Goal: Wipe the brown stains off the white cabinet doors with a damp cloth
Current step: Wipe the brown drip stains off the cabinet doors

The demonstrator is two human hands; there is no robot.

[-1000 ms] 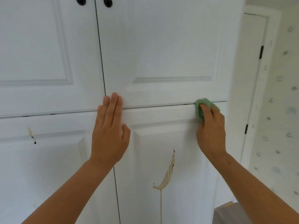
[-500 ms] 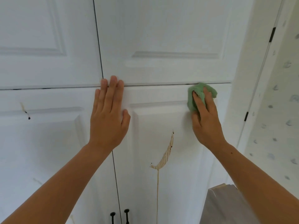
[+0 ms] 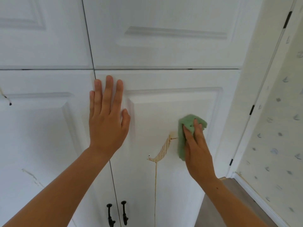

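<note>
Cabinet front: white panelled cabinet doors [image 3: 164, 46] fill the view, two upper and two lower, with a papered wall [image 3: 278, 136] to the right.
Stains: a brown striped smear [image 3: 161, 152] sits on the lower right door, and a thin drip [image 3: 155, 185] runs down from it. A small dark-tipped mark [image 3: 6, 99] shows at the far left edge, on the lower left door.
Cloth: the green cloth [image 3: 188, 123] is bunched and pressed on the lower right door. It lies just right of the smear's upper tip, and whether it touches the tip is unclear.
Right hand: the right hand [image 3: 198, 149] has its grip closed loosely over the cloth, fingers bent across it. The thumb is hidden.
Left hand: the left hand [image 3: 106, 118] has its grip fully spread and holds nothing. The palm lies flat on the lower right door, beside the gap between the lower doors.
Step in hand: probably the start of the pass over the big smear, which looks untouched.
Doing it well: sweep left and down along the smear, then follow the drip downward. Keep firm, even pressure and turn to a clean fold so the brown is not spread. The flat left palm likely steadies the door against the push.
Container: the cabinet is shut, so its contents are hidden. Two black handles [image 3: 109, 215] hang low near the door gap.
</note>
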